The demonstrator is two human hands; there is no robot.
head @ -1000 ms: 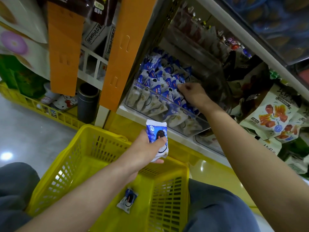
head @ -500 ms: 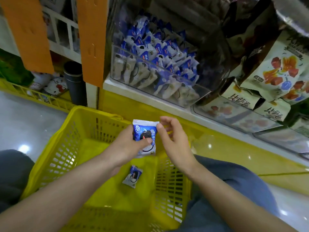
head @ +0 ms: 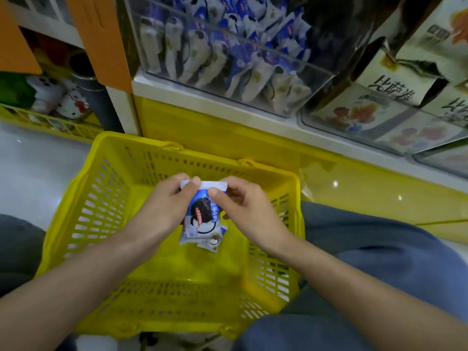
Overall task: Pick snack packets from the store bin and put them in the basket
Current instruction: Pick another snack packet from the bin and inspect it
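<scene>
**Both hands hold one snack packet over the basket**

At the centre of the frame, the left hand (head: 162, 211) and right hand (head: 250, 214) meet over the open yellow basket (head: 101, 198). Both grip the same blue-and-white snack packet (head: 202, 214). Each hand pinches the packet's crimped white top edge between thumb and curled fingers, the left at the upper left corner and the right at the upper right. The packet hangs upright inside the basket's rim, printed face towards the camera.

A second packet (head: 211, 245) shows just beneath the lower edge of the held one, low in the basket and partly hidden by it.

The clear store bin (head: 286, 110) sits on the white shelf in the upper middle of the frame, packed with more blue-and-white packets. To its right, at the upper right of the frame, another clear bin holds pale bags (head: 395, 79) printed with fruit.

An orange panel (head: 101, 39) stands at the upper left, with plush toys (head: 71, 105) below it in a yellow rack. The person's blue trousers (head: 379, 249) fill the lower right.
</scene>
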